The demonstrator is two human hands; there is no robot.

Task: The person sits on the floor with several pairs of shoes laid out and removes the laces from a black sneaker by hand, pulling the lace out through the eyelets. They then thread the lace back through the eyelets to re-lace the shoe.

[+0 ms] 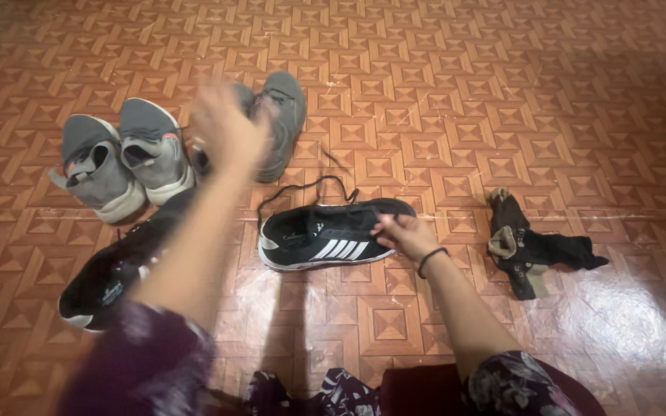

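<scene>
- Floor point(549, 92): glossy red-brown tile with a square pattern, glare at the lower right; the person sits at its near edge, patterned sleeves in view.
- Right hand point(402, 231), dark band on the wrist: grip pinched together on the lacing area of the black sneaker with white stripes point(333, 233), which lies on its side mid-floor, near the person.
- Left hand point(225, 127): raised and motion-blurred; cannot tell whether its fingers are apart or closed, or whether it holds the loose black lace point(302, 185) that arcs above the shoe.
- Risk, as I judge it: the lace could snag or pull out of its eyelets if tugged while the shoe lies unsteady on the slick tile; the shoe itself may slide.
- Left arm partly covers a second black sneaker point(105, 281) toward the floor's near-left.
- Beyond: three grey sneakers point(148, 150), two side by side and one behind the raised hand, close enough to be knocked.
- Right: dark crumpled socks point(529, 250), well apart.
</scene>
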